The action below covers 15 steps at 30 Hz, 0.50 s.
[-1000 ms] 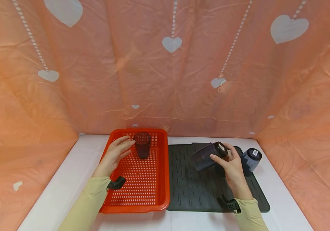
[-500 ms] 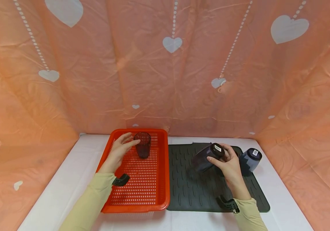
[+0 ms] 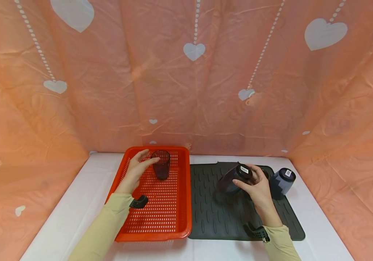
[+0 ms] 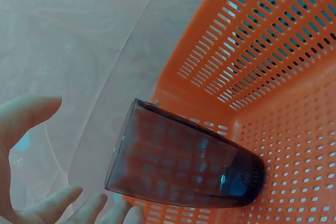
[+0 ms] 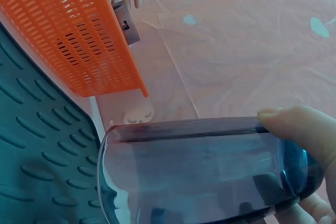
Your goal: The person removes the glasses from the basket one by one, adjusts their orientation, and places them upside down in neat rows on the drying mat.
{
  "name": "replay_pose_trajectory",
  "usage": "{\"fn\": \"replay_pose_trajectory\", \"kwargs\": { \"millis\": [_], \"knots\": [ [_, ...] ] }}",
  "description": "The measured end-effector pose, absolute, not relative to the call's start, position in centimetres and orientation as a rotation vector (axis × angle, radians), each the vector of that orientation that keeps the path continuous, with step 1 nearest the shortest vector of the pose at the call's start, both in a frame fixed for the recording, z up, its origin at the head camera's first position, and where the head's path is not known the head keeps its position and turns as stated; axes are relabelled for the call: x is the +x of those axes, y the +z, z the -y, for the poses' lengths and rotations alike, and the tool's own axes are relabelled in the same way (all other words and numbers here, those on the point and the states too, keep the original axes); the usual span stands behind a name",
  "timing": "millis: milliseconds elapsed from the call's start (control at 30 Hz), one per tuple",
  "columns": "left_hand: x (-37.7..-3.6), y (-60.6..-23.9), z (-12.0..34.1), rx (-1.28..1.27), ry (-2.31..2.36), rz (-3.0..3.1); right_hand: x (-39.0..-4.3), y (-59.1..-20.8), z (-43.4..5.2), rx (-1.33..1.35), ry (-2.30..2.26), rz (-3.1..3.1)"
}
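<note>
A dark translucent tumbler (image 3: 162, 169) stands in the far part of the orange basket (image 3: 188, 210). My left hand (image 3: 135, 172) is beside its rim, thumb and fingers spread apart. The left wrist view shows a gap between those fingers and the tumbler (image 4: 178, 156). My right hand (image 3: 261, 188) grips a second dark tumbler (image 3: 229, 183) near its base, thumb on the near side. This one is tilted, mouth down and leftward, over the dark ridged mat (image 3: 206, 221). In the right wrist view the held tumbler (image 5: 194, 171) lies across the lower part.
Another tumbler (image 3: 282, 184) stands upside down at the mat's right edge, close to my right hand. Part of a further dark base (image 3: 265, 173) shows behind that hand. The basket and mat sit side by side on a white table (image 3: 65, 203), with a peach curtain behind.
My left hand has shifted slightly right to the basket tumbler's rim. The right hand has moved a little left and down, turning its tumbler more steeply mouth down.
</note>
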State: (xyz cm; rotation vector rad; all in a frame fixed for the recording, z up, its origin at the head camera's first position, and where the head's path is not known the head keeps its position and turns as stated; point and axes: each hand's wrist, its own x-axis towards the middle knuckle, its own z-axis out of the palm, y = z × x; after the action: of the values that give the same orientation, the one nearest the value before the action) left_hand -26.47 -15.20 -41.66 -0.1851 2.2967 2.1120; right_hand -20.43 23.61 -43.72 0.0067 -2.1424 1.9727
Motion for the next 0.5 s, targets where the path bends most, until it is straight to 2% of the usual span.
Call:
{"fn": "replay_pose_trajectory", "kwargs": {
  "millis": [500],
  "knots": [
    [-27.8,-42.5,14.1,-0.099,2.004,-2.37,-20.9,-44.4,-23.5,0.01,1.904,2.206]
  ]
}}
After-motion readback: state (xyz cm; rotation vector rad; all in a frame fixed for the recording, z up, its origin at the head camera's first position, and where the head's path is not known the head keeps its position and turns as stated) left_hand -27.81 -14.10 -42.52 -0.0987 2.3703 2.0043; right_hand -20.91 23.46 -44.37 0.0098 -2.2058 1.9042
